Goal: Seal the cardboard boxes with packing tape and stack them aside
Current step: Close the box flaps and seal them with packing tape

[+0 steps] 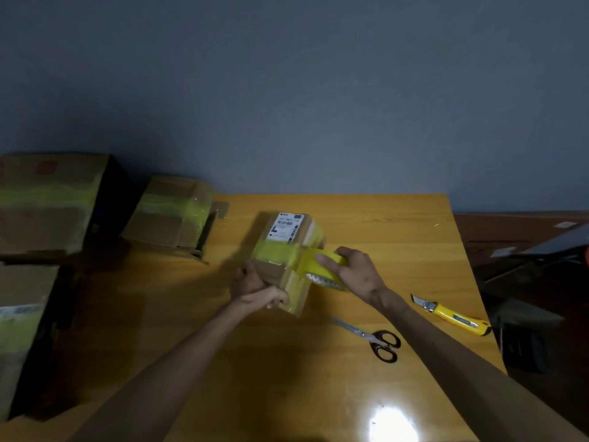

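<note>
Brown box (280,250) banded with yellow tape (322,266) — white label; black-handled scissors (373,338); yellow knife (452,315).

Dim, slightly blurred wide-angle view, white glare low on the glossy table (382,224), heavy shadow left.

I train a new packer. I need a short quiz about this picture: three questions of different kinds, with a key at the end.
1. True or false: the right hand holds the yellow tape roll.
2. Which tool lies right of the scissors on the table? A) stapler B) utility knife C) marker
3. What does the left hand grip?
Key: 1 true; 2 B; 3 the small box.
</note>
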